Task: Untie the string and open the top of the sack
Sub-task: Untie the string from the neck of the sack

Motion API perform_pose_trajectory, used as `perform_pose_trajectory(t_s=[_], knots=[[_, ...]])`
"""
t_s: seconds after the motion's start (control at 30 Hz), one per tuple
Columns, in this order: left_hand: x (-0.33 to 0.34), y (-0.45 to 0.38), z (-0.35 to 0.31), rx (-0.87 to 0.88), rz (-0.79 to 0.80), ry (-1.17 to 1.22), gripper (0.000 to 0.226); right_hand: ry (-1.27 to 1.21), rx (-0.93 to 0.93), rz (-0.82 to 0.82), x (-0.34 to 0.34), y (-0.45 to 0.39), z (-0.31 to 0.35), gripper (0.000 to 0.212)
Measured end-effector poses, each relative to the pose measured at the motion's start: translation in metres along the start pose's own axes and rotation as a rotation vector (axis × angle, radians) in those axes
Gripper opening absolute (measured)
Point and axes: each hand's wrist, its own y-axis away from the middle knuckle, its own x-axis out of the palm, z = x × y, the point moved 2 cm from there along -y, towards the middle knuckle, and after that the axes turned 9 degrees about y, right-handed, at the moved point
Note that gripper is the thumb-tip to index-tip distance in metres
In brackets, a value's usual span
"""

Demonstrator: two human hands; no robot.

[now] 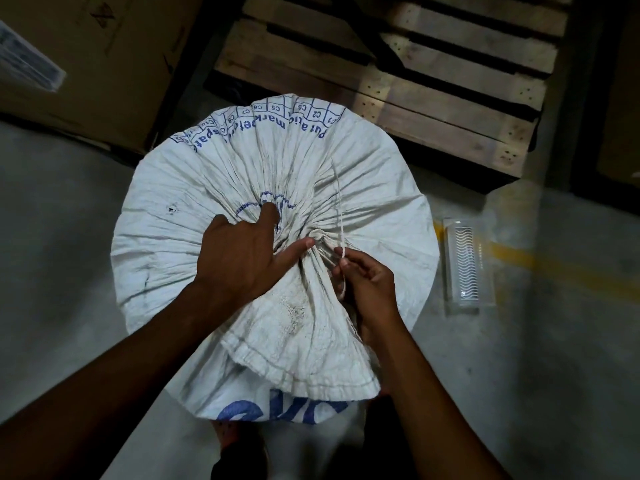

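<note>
— Sack (pixel 214 188) first: where is it?
— Standing on the grey floor (pixel 62 237) below me, beside a wooden pallet (pixel 433 81), its top gathered and tied.
— Your hands?
— Apart. My left hand (pixel 242 258) presses spread on the pleats; my right hand (pixel 367 282) pinches the string (pixel 341 223) just beside the knot.

Grey concrete floor (pixel 69 244), smooth and scuffed, crossed at the right by a yellow painted line (pixel 554 268). Standing on it: a full white sack (pixel 207 282) at the middle, a wooden pallet (pixel 433 81) behind, a cardboard box (pixel 104 64) at the left, a clear plastic tray (pixel 465 263) just right of the sack.
</note>
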Motion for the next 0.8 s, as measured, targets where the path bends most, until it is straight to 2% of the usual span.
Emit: perform_pose_trajectory(t_s=[0.13, 0.27, 0.4, 0.5, 0.57, 0.7, 0.8], knots=[[0.010, 0.002, 0.001, -0.049, 0.035, -0.018, 0.102, 0.075, -0.037, -0.111, -0.029, -0.002, -0.005, 0.019], [0.015, 0.005, -0.005, -0.089, 0.019, -0.063, 0.106, 0.181, -0.051, -0.185, -0.071, -0.003, -0.007, 0.018], [0.015, 0.002, -0.017, -0.036, -0.065, 0.044, 0.087, 0.263, -0.125, -0.238, -0.091, -0.004, 0.005, 0.018], [0.025, -0.003, -0.025, 0.223, -0.028, 0.187, 0.064, 0.268, -0.230, -0.310, -0.103, -0.012, 0.025, 0.017], [0.033, -0.006, -0.031, 0.315, 0.026, 0.240, 0.059, 0.253, -0.307, -0.365, -0.110, -0.019, 0.039, 0.019], [0.036, -0.012, -0.038, 0.283, 0.022, 0.297, 0.062, 0.165, -0.412, -0.509, -0.119, -0.031, 0.057, 0.026], [0.036, -0.015, -0.044, 0.263, 0.024, 0.286, 0.059, 0.041, -0.430, -0.557, -0.123, -0.039, 0.064, 0.023]])
